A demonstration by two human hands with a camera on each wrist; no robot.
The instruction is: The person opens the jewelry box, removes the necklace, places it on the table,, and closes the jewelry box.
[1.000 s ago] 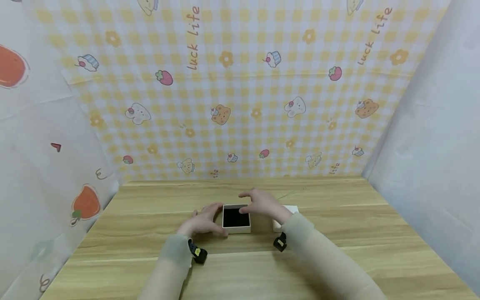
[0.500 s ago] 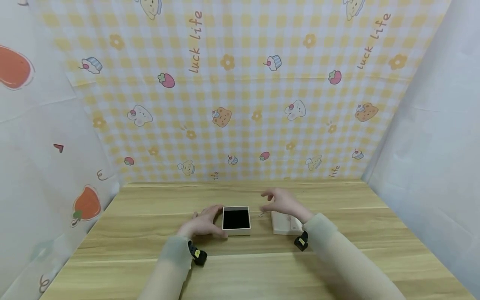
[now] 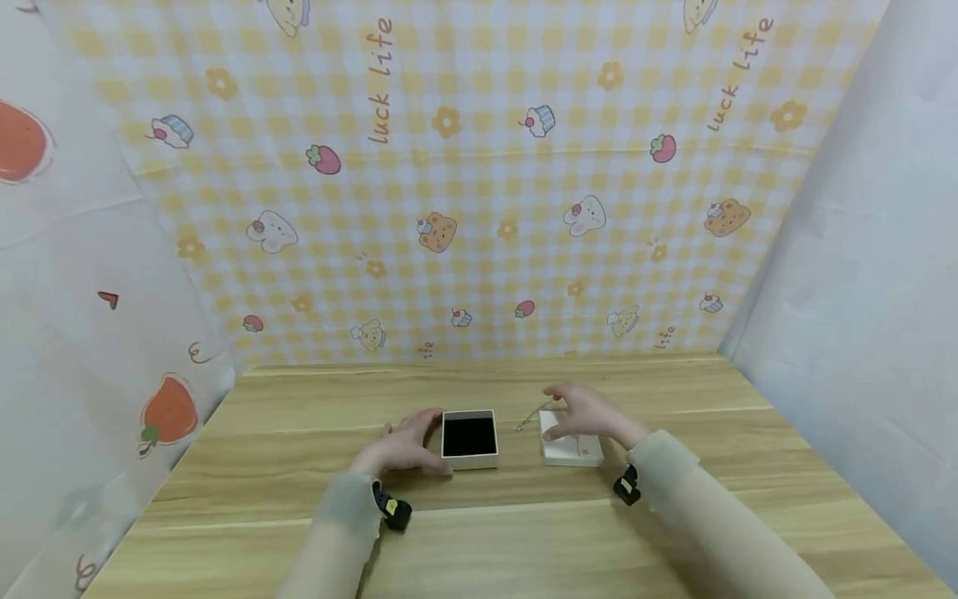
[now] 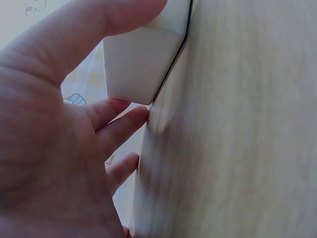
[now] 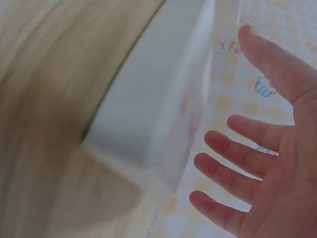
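Observation:
A small white box (image 3: 470, 463) with a black inside stands uncovered on the table. My left hand (image 3: 404, 445) holds it at its left side, thumb at the near corner and fingers at the far one. In the left wrist view, the thumb and fingertips lie against the white box (image 4: 138, 64). To the right sits a white box lid (image 3: 572, 453) with a faint reddish print. Over this lid hovers my right hand (image 3: 591, 413), its fingers spread and holding nothing, as the right wrist view shows. A thin silvery chain (image 3: 530, 418) lies between box and lid, partly behind the right hand.
The wooden table (image 3: 479, 549) runs back to a yellow checked cloth (image 3: 479, 191). White cloths hang at both sides, the left cloth (image 3: 67, 249) printed with strawberries. A small black camera is strapped to each wrist.
My right hand has moved right, from above the box to above the lid, bringing the chain beside the box into sight. The left hand has stayed at the box.

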